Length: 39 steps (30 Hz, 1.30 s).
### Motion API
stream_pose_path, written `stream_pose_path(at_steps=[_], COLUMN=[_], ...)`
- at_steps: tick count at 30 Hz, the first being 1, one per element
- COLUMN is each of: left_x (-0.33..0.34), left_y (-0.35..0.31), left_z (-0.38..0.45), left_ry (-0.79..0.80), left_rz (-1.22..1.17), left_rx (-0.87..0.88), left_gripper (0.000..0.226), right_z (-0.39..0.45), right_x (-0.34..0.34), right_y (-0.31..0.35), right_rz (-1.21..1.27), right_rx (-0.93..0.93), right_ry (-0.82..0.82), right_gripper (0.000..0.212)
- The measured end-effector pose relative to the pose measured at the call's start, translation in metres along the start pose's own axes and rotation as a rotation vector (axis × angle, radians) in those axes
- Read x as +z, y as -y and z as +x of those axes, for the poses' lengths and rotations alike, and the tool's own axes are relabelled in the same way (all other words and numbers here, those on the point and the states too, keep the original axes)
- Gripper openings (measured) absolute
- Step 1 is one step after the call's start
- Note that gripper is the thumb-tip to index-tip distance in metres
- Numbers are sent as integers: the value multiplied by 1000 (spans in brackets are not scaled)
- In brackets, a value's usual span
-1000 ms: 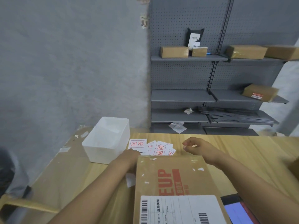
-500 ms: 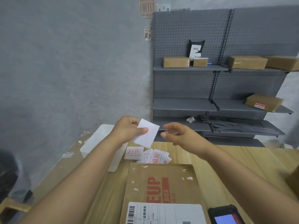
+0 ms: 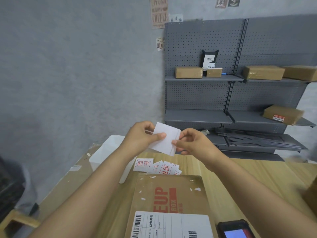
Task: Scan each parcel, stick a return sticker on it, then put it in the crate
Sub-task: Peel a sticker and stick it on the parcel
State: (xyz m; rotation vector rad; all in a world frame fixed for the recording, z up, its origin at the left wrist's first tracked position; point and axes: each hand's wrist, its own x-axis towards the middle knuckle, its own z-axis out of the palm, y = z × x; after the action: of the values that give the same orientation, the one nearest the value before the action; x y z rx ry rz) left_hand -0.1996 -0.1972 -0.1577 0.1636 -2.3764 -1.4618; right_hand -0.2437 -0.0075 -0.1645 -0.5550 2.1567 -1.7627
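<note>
Both hands hold one white return sticker (image 3: 166, 138) in the air above the table, its blank back toward me. My left hand (image 3: 142, 136) pinches its left edge. My right hand (image 3: 192, 141) pinches its right edge, where a thin strip looks lifted. Below them a flat brown cardboard parcel (image 3: 169, 196) lies on the wooden table, with red print and a white shipping label (image 3: 171, 224) near me. A loose pile of red-printed return stickers (image 3: 157, 166) lies just beyond the parcel. A white plastic crate (image 3: 109, 152) stands at the left, partly behind my left forearm.
A handheld scanner (image 3: 235, 230) with a lit screen lies at the parcel's right, near the bottom edge. A sheet of cardboard (image 3: 72, 170) covers the table's left end. Grey shelving (image 3: 223, 100) with several brown boxes stands behind the table. A brown box edge (image 3: 310, 194) shows at far right.
My left hand picked a sticker off the pile and raised it; my right hand came in and now grips its right edge. My head has tilted up.
</note>
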Motion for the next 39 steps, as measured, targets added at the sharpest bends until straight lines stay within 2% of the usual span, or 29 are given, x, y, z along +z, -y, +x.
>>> stream_pose_path(at_steps=[1, 5, 7, 11, 14, 15, 17, 19, 20, 22, 24, 26, 30, 34, 39], left_x=[-1, 1, 6, 13, 11, 11, 9, 7, 7, 9, 13, 19, 23, 18, 14], left_y=[-1, -10, -9, -10, -10, -9, -5, -1, 1, 2, 1, 2, 0, -3, -3], left_z=[-1, -12, -14, -18, -21, -21, -19, -19, -21, -22, -21, -17, -11, -7, -5], left_ry=[18, 279, 281, 259, 293, 264, 121, 50, 97, 252, 281, 200, 61, 61, 94], left_rz=[-12, -28, 25, 153, 150, 139, 165, 175, 102, -226, -623, -802, -786, -750, -651], left_rx=[19, 78, 109, 116, 105, 88, 19, -168, -295, -508, -584, -575, -513, -525, -453], left_gripper=[21, 25, 25, 37, 40, 37, 30, 42, 50, 54, 42, 27, 16, 15, 13], right_z=[-1, -7, -9, -12, -13, -13, -14, -15, -16, -17, -18, -17, -15, -15, -13], right_x=[0, 5, 9, 11, 8, 7, 5, 5, 5, 6, 8, 11, 14, 12, 8], right_y=[0, 3, 7, 8, 5, 4, 3, 4, 4, 4, 4, 3, 3, 3, 4], right_rz=[22, 234, 333, 404, 332, 318, 321, 342, 356, 377, 315, 183, -120, -289, -413], right_rx=[0, -7, 35, 103, 76, 71, 54, 12, -15, -71, -119, -165, -246, -302, -372], right_ry=[-17, -42, -21, 49, -25, -59, -115, -125, -106, -48, -15, -28, -99, -135, -170], right_gripper=[22, 31, 30, 49, 32, 32, 39, 42, 42, 36, 30, 26, 22, 21, 15])
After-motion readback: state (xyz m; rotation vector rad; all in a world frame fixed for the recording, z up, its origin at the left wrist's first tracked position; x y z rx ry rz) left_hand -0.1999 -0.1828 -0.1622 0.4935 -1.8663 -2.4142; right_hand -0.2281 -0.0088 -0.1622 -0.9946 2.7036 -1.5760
